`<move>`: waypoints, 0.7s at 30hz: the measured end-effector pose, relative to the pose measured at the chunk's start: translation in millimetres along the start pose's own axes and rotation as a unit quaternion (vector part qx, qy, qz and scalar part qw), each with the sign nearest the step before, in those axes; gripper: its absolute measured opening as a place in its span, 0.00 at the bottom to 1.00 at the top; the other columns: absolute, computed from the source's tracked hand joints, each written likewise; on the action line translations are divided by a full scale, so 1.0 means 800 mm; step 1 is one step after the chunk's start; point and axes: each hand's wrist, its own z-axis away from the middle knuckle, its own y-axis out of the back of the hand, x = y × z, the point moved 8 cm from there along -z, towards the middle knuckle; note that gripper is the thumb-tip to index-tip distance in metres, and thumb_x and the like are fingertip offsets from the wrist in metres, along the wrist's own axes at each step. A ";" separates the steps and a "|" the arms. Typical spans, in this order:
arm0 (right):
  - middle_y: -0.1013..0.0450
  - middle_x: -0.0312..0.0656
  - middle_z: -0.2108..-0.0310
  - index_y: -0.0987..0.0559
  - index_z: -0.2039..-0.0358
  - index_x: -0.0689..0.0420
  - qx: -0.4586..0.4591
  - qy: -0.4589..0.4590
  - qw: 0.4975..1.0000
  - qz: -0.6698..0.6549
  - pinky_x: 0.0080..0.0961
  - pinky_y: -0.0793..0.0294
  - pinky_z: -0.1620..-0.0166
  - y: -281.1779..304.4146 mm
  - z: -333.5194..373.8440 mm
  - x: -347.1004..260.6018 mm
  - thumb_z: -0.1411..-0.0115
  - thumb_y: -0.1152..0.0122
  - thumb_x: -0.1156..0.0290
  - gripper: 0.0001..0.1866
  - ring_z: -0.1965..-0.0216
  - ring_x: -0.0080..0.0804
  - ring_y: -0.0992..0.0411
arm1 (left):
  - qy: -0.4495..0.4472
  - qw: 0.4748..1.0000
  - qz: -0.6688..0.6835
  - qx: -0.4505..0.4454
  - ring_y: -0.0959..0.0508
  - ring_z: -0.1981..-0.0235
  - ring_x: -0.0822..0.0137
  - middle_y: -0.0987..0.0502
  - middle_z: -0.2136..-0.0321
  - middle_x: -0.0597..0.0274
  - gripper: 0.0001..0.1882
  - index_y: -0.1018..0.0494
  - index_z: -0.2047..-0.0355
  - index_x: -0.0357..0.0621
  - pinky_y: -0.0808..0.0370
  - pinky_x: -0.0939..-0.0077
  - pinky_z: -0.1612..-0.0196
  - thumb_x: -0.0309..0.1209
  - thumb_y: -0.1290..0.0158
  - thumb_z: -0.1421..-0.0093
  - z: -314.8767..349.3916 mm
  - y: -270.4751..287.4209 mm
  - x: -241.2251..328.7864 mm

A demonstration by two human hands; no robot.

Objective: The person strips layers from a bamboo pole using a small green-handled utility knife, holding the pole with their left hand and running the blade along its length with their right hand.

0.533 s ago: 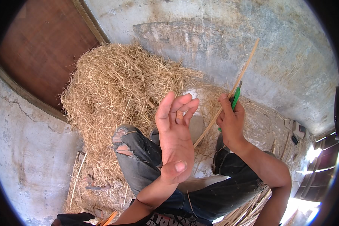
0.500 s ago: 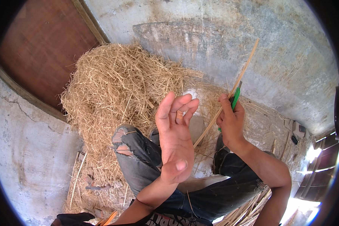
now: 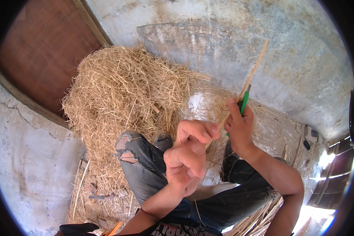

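In my right hand [image 3: 240, 125] I grip a long thin bamboo strip [image 3: 257, 66] and a green utility knife [image 3: 245, 99] together. The knife's blade points up and away, beside the strip. The strip slants from the upper right down toward the middle. My left hand [image 3: 187, 153] has its fingers curled around the strip's lower part, just left of my right hand. Those fingers cover the strip's near end. Both hands are above my bent legs in dark torn trousers [image 3: 143, 163].
A large heap of dry straw [image 3: 118, 82] lies ahead on the left, against a stained wall [image 3: 208, 35] and a brown door panel [image 3: 47, 51]. Several cut strips [image 3: 259, 220] lie by my right leg. An orange-handled item [image 3: 115, 228] shows at the lower left edge.
My left hand was open with its palm up; it has lowered and its fingers have curled in onto the strip. My right hand has barely moved.
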 end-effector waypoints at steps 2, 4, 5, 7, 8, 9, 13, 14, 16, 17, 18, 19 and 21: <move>0.35 0.27 0.81 0.24 0.62 0.57 0.005 -0.008 1.000 -0.007 0.16 0.45 0.80 0.000 0.001 0.000 0.29 0.41 0.60 0.12 0.83 0.11 0.43 | -0.004 1.000 0.000 -0.005 0.34 0.46 0.51 0.34 0.51 0.55 0.12 0.27 0.80 0.50 0.46 0.44 0.35 0.37 0.46 0.40 -0.001 -0.002 0.001; 0.35 0.28 0.80 0.24 0.61 0.57 0.007 -0.012 1.000 -0.008 0.16 0.45 0.80 0.000 0.001 0.001 0.29 0.42 0.60 0.12 0.83 0.11 0.43 | -0.011 1.000 0.003 -0.015 0.34 0.47 0.52 0.35 0.52 0.57 0.16 0.28 0.81 0.51 0.46 0.44 0.36 0.42 0.46 0.38 -0.002 -0.003 0.001; 0.35 0.28 0.80 0.24 0.61 0.57 0.008 -0.011 1.000 -0.005 0.16 0.45 0.80 0.002 0.001 0.001 0.29 0.42 0.61 0.12 0.83 0.11 0.43 | -0.016 1.000 0.009 -0.023 0.33 0.48 0.52 0.34 0.53 0.58 0.19 0.29 0.82 0.52 0.45 0.44 0.36 0.44 0.46 0.37 -0.002 -0.003 0.000; 0.35 0.28 0.79 0.24 0.61 0.57 0.008 -0.010 1.000 -0.004 0.16 0.45 0.80 0.003 0.000 0.000 0.29 0.42 0.61 0.12 0.83 0.11 0.43 | -0.024 0.999 0.016 -0.034 0.33 0.49 0.53 0.34 0.54 0.59 0.22 0.29 0.83 0.53 0.45 0.44 0.36 0.50 0.46 0.36 -0.001 -0.003 -0.001; 0.35 0.28 0.79 0.24 0.61 0.57 0.006 -0.011 1.000 -0.006 0.16 0.45 0.80 0.002 0.001 -0.001 0.29 0.42 0.61 0.12 0.83 0.11 0.43 | -0.028 0.999 0.015 -0.037 0.33 0.49 0.53 0.34 0.55 0.60 0.24 0.29 0.84 0.53 0.45 0.44 0.37 0.52 0.46 0.36 -0.001 -0.003 0.000; 0.35 0.28 0.79 0.24 0.61 0.57 0.004 -0.011 1.000 -0.008 0.16 0.45 0.80 0.001 0.001 -0.001 0.29 0.42 0.61 0.12 0.83 0.11 0.43 | -0.031 0.999 0.015 -0.039 0.33 0.50 0.54 0.34 0.56 0.60 0.26 0.29 0.84 0.53 0.44 0.45 0.37 0.55 0.47 0.36 -0.001 -0.003 0.001; 0.35 0.28 0.79 0.24 0.60 0.57 -0.006 -0.012 1.000 -0.012 0.16 0.45 0.80 0.001 -0.001 0.006 0.29 0.42 0.61 0.12 0.83 0.11 0.43 | -0.038 0.998 0.053 -0.025 0.32 0.52 0.55 0.34 0.60 0.62 0.18 0.30 0.86 0.53 0.44 0.47 0.37 0.42 0.47 0.41 -0.002 -0.003 0.003; 0.35 0.27 0.79 0.24 0.60 0.57 -0.003 -0.011 1.000 -0.010 0.16 0.45 0.80 0.001 0.000 0.003 0.29 0.42 0.61 0.12 0.83 0.11 0.43 | -0.039 0.997 0.062 -0.023 0.32 0.53 0.56 0.34 0.61 0.62 0.15 0.31 0.87 0.53 0.44 0.47 0.37 0.39 0.48 0.44 -0.003 -0.003 0.002; 0.35 0.27 0.80 0.24 0.60 0.57 0.000 -0.010 1.000 -0.009 0.15 0.45 0.80 0.002 0.000 0.000 0.29 0.42 0.61 0.12 0.83 0.11 0.43 | -0.038 0.996 0.082 -0.022 0.32 0.54 0.56 0.34 0.62 0.63 0.10 0.32 0.88 0.53 0.43 0.48 0.38 0.34 0.51 0.50 -0.005 -0.003 0.001; 0.35 0.27 0.80 0.24 0.60 0.57 0.000 -0.010 1.000 -0.011 0.15 0.45 0.80 0.002 0.000 0.001 0.29 0.42 0.61 0.11 0.83 0.11 0.43 | -0.035 0.995 0.092 -0.023 0.32 0.55 0.57 0.35 0.63 0.63 0.08 0.33 0.89 0.53 0.43 0.49 0.38 0.32 0.53 0.54 -0.005 -0.001 0.000; 0.35 0.27 0.80 0.24 0.60 0.56 0.000 -0.010 1.000 -0.013 0.15 0.45 0.80 0.001 0.000 0.001 0.29 0.42 0.61 0.11 0.83 0.11 0.43 | -0.032 0.994 0.102 -0.025 0.32 0.55 0.57 0.35 0.63 0.63 0.06 0.33 0.89 0.53 0.43 0.49 0.38 0.30 0.55 0.57 -0.006 0.000 0.000; 0.35 0.27 0.80 0.24 0.60 0.56 -0.002 -0.011 1.000 -0.014 0.15 0.45 0.80 0.001 0.000 0.002 0.29 0.42 0.61 0.11 0.83 0.11 0.43 | -0.026 0.993 0.111 -0.021 0.32 0.56 0.58 0.35 0.64 0.64 0.06 0.34 0.89 0.53 0.43 0.49 0.38 0.31 0.55 0.58 -0.006 0.001 0.000; 0.35 0.27 0.80 0.24 0.60 0.56 -0.004 -0.010 1.000 -0.013 0.15 0.45 0.81 0.003 0.000 0.001 0.29 0.42 0.61 0.11 0.83 0.11 0.43 | -0.014 0.991 0.135 -0.018 0.32 0.56 0.58 0.36 0.65 0.65 0.07 0.34 0.90 0.53 0.42 0.50 0.39 0.31 0.55 0.58 -0.006 0.001 -0.002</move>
